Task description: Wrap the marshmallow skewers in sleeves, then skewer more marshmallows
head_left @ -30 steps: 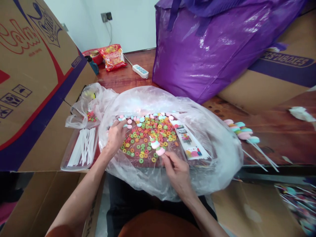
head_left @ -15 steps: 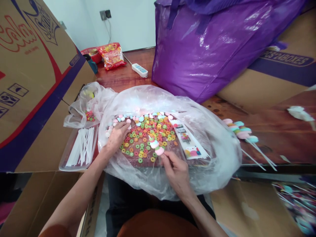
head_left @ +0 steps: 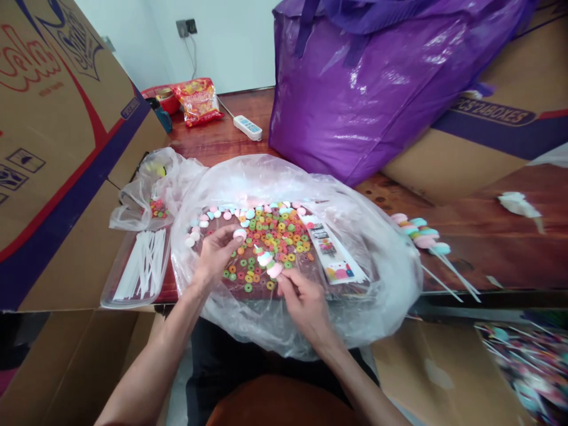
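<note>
My left hand (head_left: 216, 251) pinches a pink-and-white marshmallow (head_left: 239, 235) between thumb and fingers. In my right hand (head_left: 306, 305) is a candy skewer (head_left: 269, 263), gripped near its lower end. Pink, white and blue marshmallows and green rings are threaded on it, and its tip points up and left. Below both hands, ring candies (head_left: 279, 234) in green, orange, yellow and red lie spread on a clear plastic bag (head_left: 373, 236). Loose marshmallows (head_left: 208, 216) line the far and left side of the rings. Printed packaging sleeves (head_left: 332, 251) lie right of the candies.
Left stand a tray of white sticks (head_left: 141, 266), a small candy bag (head_left: 155, 189) and a large carton (head_left: 57, 148). Finished skewers (head_left: 421, 234) lie right. A purple bag (head_left: 355, 94) stands behind. An open box of skewers (head_left: 528, 361) is low at right.
My left hand has lifted away from the marshmallows at the far left and moved right, now with a marshmallow in its fingers. The skewer stays in my right hand; the view has shifted slightly.
</note>
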Demonstrator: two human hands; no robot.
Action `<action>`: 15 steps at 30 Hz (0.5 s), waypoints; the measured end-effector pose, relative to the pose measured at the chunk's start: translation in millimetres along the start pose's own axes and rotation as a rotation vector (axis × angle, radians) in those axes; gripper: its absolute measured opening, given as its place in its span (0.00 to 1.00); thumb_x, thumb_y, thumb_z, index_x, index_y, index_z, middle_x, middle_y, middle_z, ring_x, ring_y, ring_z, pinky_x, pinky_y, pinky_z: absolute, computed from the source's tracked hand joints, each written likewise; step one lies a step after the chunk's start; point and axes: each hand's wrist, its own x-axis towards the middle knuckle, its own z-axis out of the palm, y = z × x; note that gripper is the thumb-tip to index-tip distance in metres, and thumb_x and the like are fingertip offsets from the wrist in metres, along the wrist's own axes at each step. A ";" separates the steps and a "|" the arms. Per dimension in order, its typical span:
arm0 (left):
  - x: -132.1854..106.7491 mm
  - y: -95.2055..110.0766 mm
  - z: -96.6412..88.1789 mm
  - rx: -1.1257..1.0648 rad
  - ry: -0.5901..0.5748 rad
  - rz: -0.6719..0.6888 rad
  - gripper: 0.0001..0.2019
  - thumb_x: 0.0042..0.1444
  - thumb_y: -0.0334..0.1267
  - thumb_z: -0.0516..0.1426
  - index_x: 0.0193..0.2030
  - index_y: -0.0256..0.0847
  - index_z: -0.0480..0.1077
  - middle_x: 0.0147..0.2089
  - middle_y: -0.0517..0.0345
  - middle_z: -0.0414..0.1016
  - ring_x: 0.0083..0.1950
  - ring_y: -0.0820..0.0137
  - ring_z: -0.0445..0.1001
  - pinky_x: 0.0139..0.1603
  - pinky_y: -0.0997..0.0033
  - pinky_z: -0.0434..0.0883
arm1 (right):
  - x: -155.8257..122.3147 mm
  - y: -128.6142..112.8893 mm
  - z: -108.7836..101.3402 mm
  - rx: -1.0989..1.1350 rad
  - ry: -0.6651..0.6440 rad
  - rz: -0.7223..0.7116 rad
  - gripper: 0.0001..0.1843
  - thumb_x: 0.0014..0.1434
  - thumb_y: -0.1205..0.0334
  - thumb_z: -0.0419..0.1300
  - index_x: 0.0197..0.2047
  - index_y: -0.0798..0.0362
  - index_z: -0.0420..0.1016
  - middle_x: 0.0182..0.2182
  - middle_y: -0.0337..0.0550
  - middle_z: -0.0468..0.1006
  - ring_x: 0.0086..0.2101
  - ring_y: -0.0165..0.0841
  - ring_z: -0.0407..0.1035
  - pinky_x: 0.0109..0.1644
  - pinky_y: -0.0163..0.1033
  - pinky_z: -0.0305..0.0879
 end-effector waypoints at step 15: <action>-28.3 -23.3 14.5 -0.237 0.082 -0.102 0.17 0.48 0.47 0.69 0.44 0.44 0.82 0.43 0.55 0.83 0.44 0.67 0.78 0.49 0.68 0.73 | 1.3 -4.0 9.5 0.002 -0.049 0.014 0.14 0.68 0.58 0.53 0.30 0.51 0.71 0.20 0.35 0.71 0.21 0.28 0.66 0.27 0.32 0.61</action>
